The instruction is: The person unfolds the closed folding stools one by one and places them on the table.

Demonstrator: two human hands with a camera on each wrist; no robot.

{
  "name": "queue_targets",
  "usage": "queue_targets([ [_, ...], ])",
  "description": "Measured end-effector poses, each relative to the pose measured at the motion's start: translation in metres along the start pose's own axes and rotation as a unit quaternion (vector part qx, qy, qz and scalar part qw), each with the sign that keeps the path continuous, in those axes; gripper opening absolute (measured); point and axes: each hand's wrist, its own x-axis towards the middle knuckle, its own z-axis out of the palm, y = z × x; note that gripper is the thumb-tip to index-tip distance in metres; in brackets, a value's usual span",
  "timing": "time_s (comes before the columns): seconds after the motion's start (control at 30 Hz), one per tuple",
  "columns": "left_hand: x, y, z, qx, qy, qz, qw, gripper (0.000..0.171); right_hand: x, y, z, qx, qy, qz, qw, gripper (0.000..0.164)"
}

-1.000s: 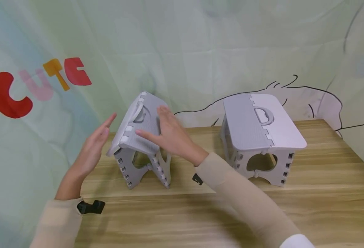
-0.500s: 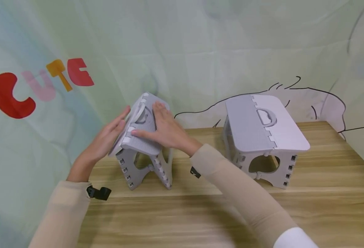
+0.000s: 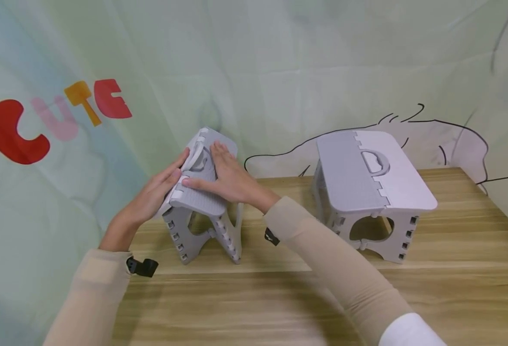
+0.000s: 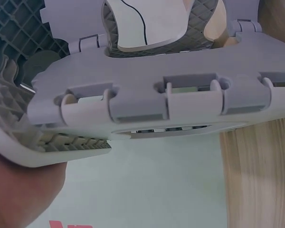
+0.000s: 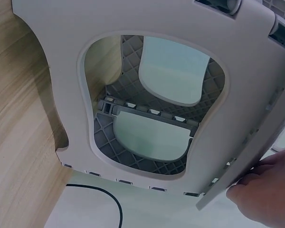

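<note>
A grey and white folding step stool (image 3: 198, 198) stands on the left of the table, its two seat halves sloping down from the middle hinge like a roof. My left hand (image 3: 152, 192) lies against the white left half with straight fingers. On the grey right half rests my right hand (image 3: 233, 179), its fingers extended and thumb near the hinge line. The carry handle (image 3: 195, 156) sticks up between the hands. In the left wrist view the stool's hinged side (image 4: 142, 99) fills the middle. The right wrist view shows a leg panel (image 5: 71, 95) with a large cutout.
A second folding stool (image 3: 349, 175), its seat flat, stands to the right on the wood-grain table (image 3: 219, 307). Behind hangs a pale green printed cloth (image 3: 271, 86) with coloured letters and line drawings. Black camera mounts (image 3: 143, 267) sit on the wrists.
My left hand has moved right and up from beside the stool onto its left seat half. My right hand has shifted slightly left on the right half. The seat halves remain sloped.
</note>
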Motion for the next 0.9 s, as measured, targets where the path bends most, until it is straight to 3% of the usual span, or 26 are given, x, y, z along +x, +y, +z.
queue_targets([
  [0.33,0.0011,-0.0038,0.0002,0.002,-0.002,0.011,0.9999,0.053,0.0005,0.0023,0.0018,-0.03,-0.016,-0.011,0.999,0.11],
  [0.9,0.0002,-0.0042,0.0005,0.003,-0.013,-0.003,0.9999,0.054,-0.0009,0.0012,0.0026,-0.053,-0.018,-0.002,0.998,0.109],
])
